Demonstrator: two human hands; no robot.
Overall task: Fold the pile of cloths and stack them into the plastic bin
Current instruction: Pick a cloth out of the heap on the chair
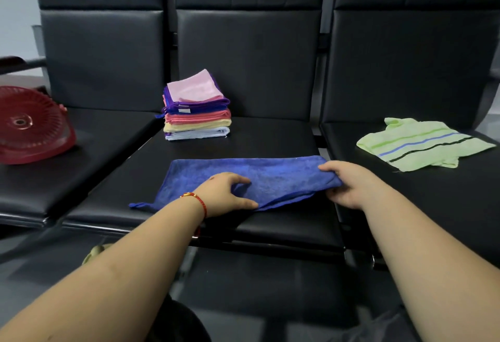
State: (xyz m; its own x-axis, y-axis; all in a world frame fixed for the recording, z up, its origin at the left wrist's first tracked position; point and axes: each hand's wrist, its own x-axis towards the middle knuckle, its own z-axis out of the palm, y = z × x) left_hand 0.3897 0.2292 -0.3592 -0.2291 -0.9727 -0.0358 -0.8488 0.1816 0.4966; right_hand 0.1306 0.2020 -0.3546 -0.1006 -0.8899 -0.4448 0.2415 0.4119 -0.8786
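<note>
A blue cloth (273, 174), folded once into a long strip, lies across the middle black seat (270, 230). My left hand (224, 195) pinches its near edge around the middle, thumb underneath. My right hand (351, 184) grips the cloth's right end and lifts it a little off the seat. Behind, against the seat back, stands a stack of folded cloths (197, 109) with a pink one on top. A light green striped cloth (424, 144) lies unfolded on the right seat. The red plastic bin (32, 125) rests tipped on the left seat, its slotted bottom facing me.
Three black padded seats form one row with tall backrests (249, 52). A metal armrest (21, 64) juts out at the far left. The floor lies below the seats' front edge.
</note>
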